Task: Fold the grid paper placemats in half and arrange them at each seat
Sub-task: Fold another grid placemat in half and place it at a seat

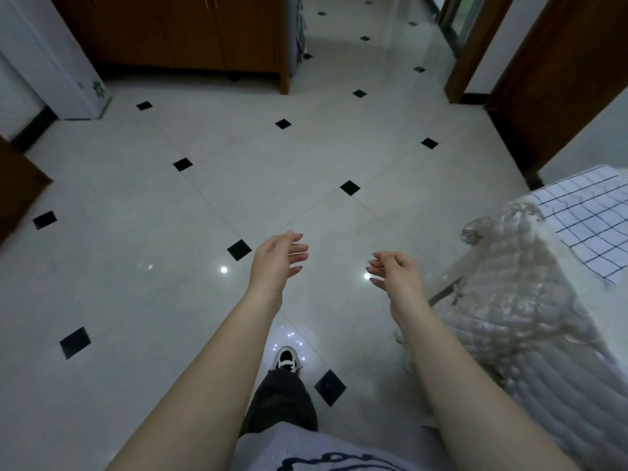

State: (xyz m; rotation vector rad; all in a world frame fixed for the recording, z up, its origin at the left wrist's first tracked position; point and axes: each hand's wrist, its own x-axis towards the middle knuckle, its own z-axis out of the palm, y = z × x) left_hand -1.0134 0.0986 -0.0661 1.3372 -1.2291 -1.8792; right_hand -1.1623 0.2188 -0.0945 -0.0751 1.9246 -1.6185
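left hand (278,258) and right hand (396,273) hover loosely curled and empty, so a hasty sideways grab could crumple the white blue-lined grid paper placemat (591,226) on the quilted white tablecloth (509,290).

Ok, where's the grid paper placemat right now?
In the head view, the grid paper placemat lies at the far right edge, just beyond the white quilted cover, to the right of the right hand, which is not touching it.

Placemat (591,219) on counter (574,266), far right. Cloth (516,283) hangs over counter edge, left of placemat. Cabinet (176,32) far across floor (136,266), left. Shoe (287,358) on floor, centre near.
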